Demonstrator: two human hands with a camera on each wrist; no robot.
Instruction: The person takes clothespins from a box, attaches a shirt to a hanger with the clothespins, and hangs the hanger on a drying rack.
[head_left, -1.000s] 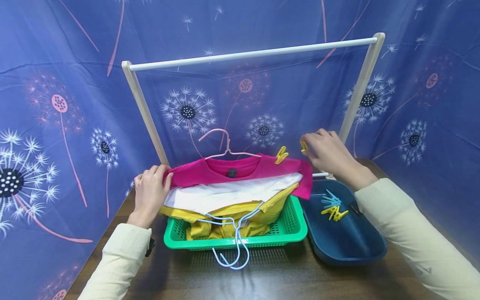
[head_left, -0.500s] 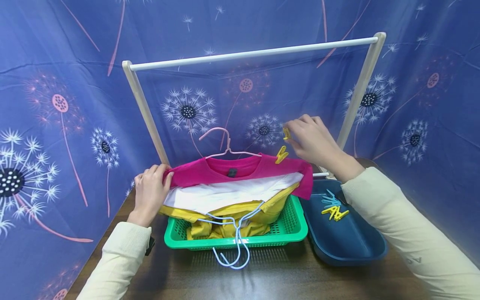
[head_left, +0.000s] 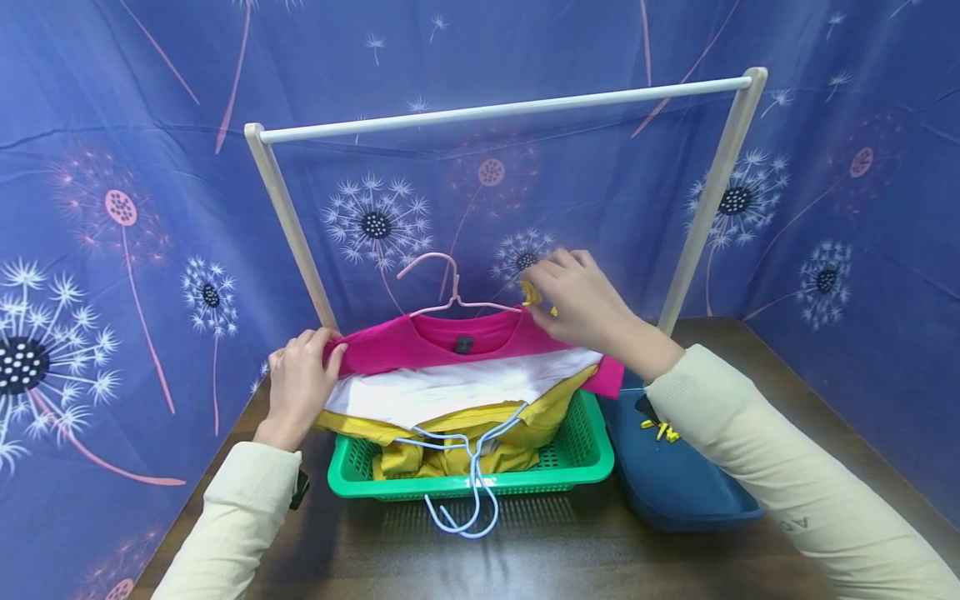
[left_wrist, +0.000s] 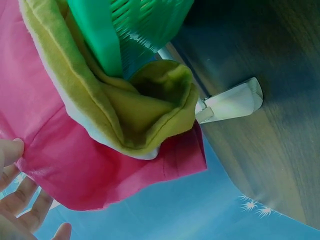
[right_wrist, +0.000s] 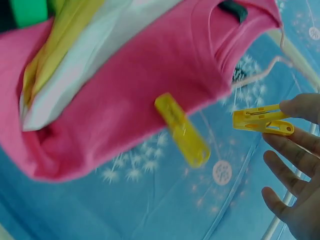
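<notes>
A pink T-shirt (head_left: pixel 375 346) on a pink hanger (head_left: pixel 455 287) lies over a white garment (head_left: pixel 420 396) and yellow clothing (head_left: pixel 558 407) on a green basket (head_left: pixel 596 467). My left hand (head_left: pixel 302 379) pinches the pink shirt at its left shoulder, thumb in front and fingers behind. Between thumb and finger, my right hand (head_left: pixel 581 300) pinches a yellow clothespin (right_wrist: pixel 262 120), held just apart from the shirt near the collar's right side. Another yellow clothespin (right_wrist: pixel 182 131) is clipped on the shirt's right shoulder; my right hand mostly hides it in the head view.
Behind the basket stands a rack with a white rail (head_left: pixel 510 110). A navy tub (head_left: pixel 675 496) with yellow clothespins (head_left: pixel 660 431) stands to the right, partly under my right forearm. Two light-blue hangers (head_left: pixel 476 475) hang over the basket's front edge onto the wooden table (head_left: pixel 547 558).
My right hand has moved left with the clothespin, from beyond the right sleeve to beside the collar and hanger. My left hand and the clothes have stayed put.
</notes>
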